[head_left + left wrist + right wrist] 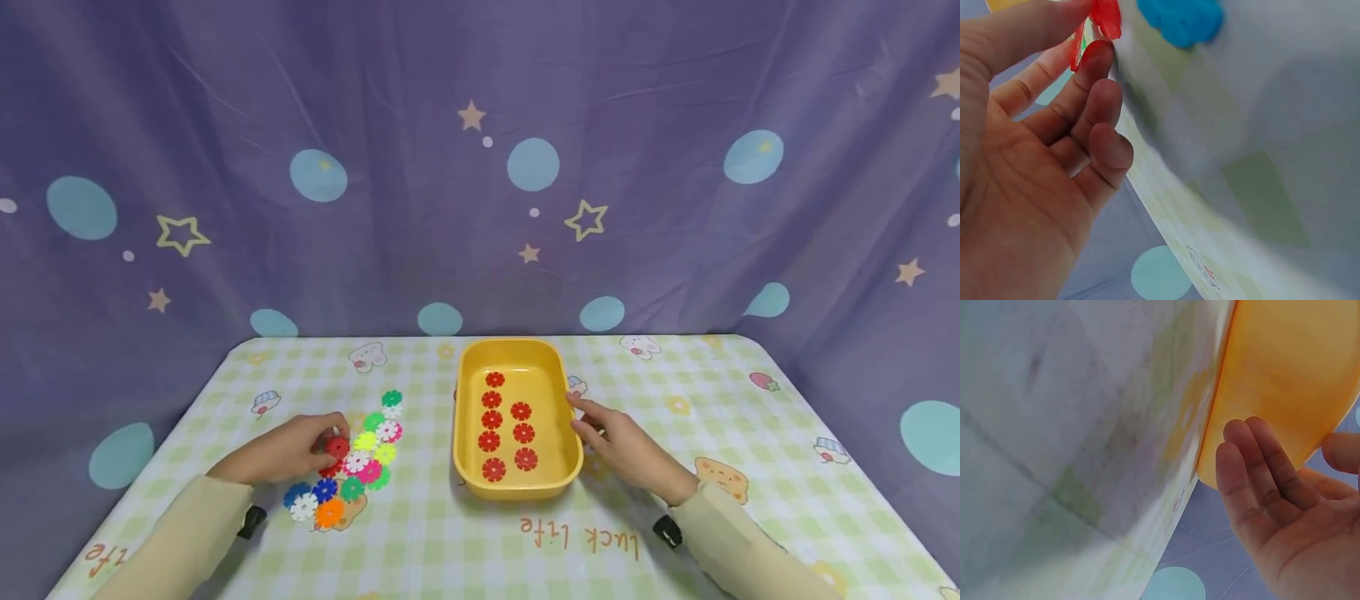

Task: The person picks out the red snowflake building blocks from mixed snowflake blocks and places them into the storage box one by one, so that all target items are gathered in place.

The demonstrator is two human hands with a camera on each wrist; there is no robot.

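Observation:
My left hand is at the left of the table, thumb and fingertips pinching a red snowflake disc at the pile's edge. In the left wrist view, red plastic shows by the thumb and forefinger; a blue disc lies close by. Pink, yellow, green, white and orange discs make up the loose pile. At the middle stands a yellow tray holding two columns of red discs. My right hand touches the tray's right side, its fingers fairly straight along the outer wall.
A green and white checked cloth covers the table. Behind it hangs a purple curtain with stars and balloons. Dark wrist straps show at the sleeves.

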